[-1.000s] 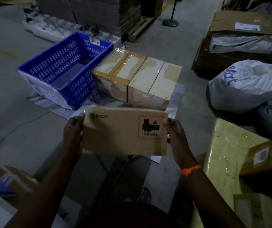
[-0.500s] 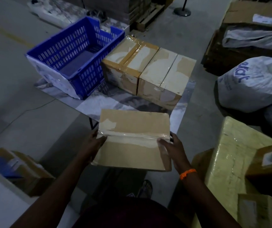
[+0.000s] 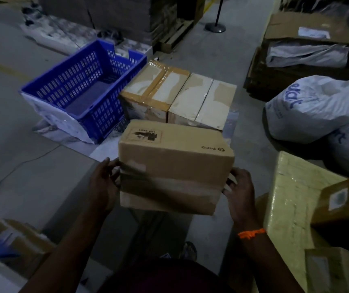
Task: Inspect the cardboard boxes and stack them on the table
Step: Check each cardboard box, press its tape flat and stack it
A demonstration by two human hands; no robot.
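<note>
I hold a brown cardboard box [image 3: 173, 166] between both hands, in the air just in front of the small table [image 3: 103, 152]. Its printed face with the black label and logo points up and away, upside down to me; a taped seam faces me. My left hand [image 3: 102, 185] grips its left end, my right hand [image 3: 240, 191] grips its right end. Two taped cardboard boxes [image 3: 156, 92] [image 3: 203, 102] stand side by side on the table beyond it.
A blue slotted crate [image 3: 80, 85] sits on the table's left part. White sacks [image 3: 313, 108] lie on the floor at right. A yellow wrapped parcel [image 3: 296, 199] and more cartons stand at near right. Boxes [image 3: 15, 235] lie at lower left.
The box has been turned over in my hands: first its printed face looked at me, then a taped side, and now the printed face lies on top, upside down.
</note>
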